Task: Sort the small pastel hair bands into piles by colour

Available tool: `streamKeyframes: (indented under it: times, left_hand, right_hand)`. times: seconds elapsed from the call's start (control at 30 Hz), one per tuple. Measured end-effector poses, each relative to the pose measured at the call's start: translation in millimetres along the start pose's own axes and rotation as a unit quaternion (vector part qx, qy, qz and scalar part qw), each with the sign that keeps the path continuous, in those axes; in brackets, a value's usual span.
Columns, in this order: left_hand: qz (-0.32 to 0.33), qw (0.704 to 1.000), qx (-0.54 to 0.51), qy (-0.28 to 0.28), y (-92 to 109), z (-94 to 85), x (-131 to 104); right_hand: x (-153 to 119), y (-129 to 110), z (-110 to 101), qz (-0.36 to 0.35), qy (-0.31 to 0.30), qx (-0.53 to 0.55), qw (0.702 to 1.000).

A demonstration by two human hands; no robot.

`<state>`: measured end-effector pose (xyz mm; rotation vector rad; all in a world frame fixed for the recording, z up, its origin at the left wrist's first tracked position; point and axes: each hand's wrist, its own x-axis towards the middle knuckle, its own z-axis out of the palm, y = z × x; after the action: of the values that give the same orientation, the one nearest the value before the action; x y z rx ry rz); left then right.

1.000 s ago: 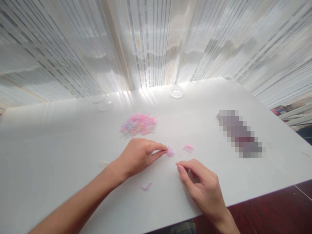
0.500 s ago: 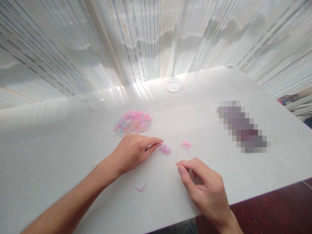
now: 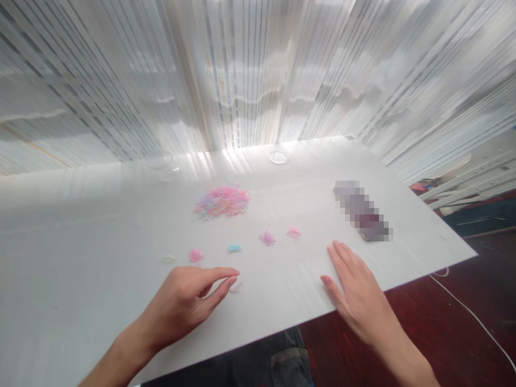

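Note:
My left hand [image 3: 189, 301] is low over the white table, its thumb and index fingertips brought together in a pinch. Whatever may be between them is too small to make out. A pale purple strand [image 3: 235, 288], like a small rubber band, lies right by those fingertips. My right hand [image 3: 357, 285] rests at the table's front edge with fingers stretched out and thumb apart, holding nothing. Beyond the hands runs a row of small band clusters: whitish [image 3: 169, 259], pink [image 3: 195, 255], turquoise [image 3: 234, 248], purple [image 3: 266, 238] and light pink [image 3: 294, 233].
A larger heap of mixed pastel bands [image 3: 223, 202] lies behind the row. Clear round dishes, one of them [image 3: 278, 157] at centre, stand near the striped curtain [image 3: 250, 80]. A blurred-out oblong object [image 3: 363, 210] lies at right. A white cable [image 3: 471, 314] trails over the dark red floor.
My left hand has drawn back from the purple cluster toward the pale purple strands, uncovering the pink and turquoise clusters. My right hand has moved right and its fingers have straightened. The view has shifted.

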<state>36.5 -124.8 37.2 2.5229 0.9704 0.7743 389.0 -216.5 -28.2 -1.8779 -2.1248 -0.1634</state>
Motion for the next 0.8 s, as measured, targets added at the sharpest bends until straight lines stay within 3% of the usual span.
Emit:
streamKeyframes:
  times: [0.07,0.13,0.23,0.3,0.4,0.57,0.67,0.8]
  left_hand:
    - [-0.023,1.0,-0.005,0.001,-2,-5.8,-14]
    - [-0.052,0.999,-0.005,0.006,-5,-11.2,-27]
    - [-0.087,0.996,-0.006,0.016,-4,-15.9,-41]
    - [-0.103,0.994,-0.009,0.019,-1,-16.2,-47]
    - [-0.124,0.992,-0.022,0.016,6,-13.2,-52]
    - [-0.134,0.991,0.013,0.018,9,-0.7,-58]
    - [-0.132,0.989,0.063,0.013,10,10.0,-60]
    - [-0.136,0.986,0.097,0.021,12,22.4,-58]
  right_hand:
    - [-34,19,-8,0.121,0.012,-0.065,0.99]
    - [-62,34,-19,0.254,0.023,-0.124,0.959]
    - [-73,35,-34,0.306,0.046,-0.125,0.943]
    - [-57,17,-37,0.251,0.083,-0.08,0.961]
    - [-16,-32,-30,0.117,0.13,0.03,0.984]
    - [38,-113,-10,-0.06,0.09,0.234,0.966]
    - [52,-138,-1,-0.129,0.032,0.284,0.949]
    - [59,-148,6,-0.145,-0.002,0.284,0.948]
